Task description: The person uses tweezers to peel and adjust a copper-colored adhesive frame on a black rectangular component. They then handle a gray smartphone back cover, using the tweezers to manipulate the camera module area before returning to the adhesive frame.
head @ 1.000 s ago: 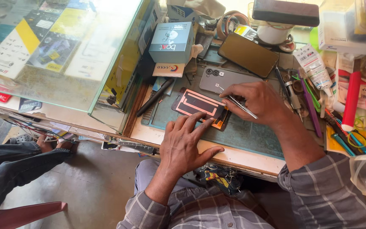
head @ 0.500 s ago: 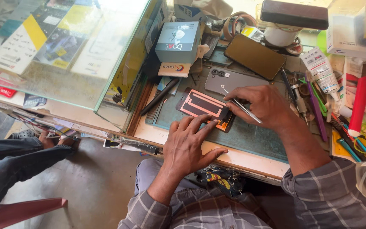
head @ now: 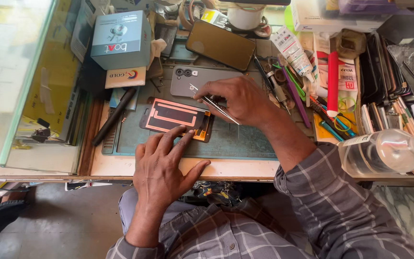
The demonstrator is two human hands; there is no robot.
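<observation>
Left hand (head: 166,165) flat, fingers spread, pressing near edge of dark panel with copper traces (head: 176,117) on green mat (head: 235,141), as a second ago. Right hand (head: 238,100) pinching tweezers (head: 214,104), now shifted right, off panel, by grey phone back (head: 197,80).

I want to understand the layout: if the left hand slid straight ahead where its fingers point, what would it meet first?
The left hand already touches the opened phone panel; beyond that, probably the grey phone back.

shiny metal tweezers (head: 215,104), matt rubbery mat (head: 235,141), glossy glass phone (head: 219,44), clear plastic bottle (head: 382,153).
</observation>
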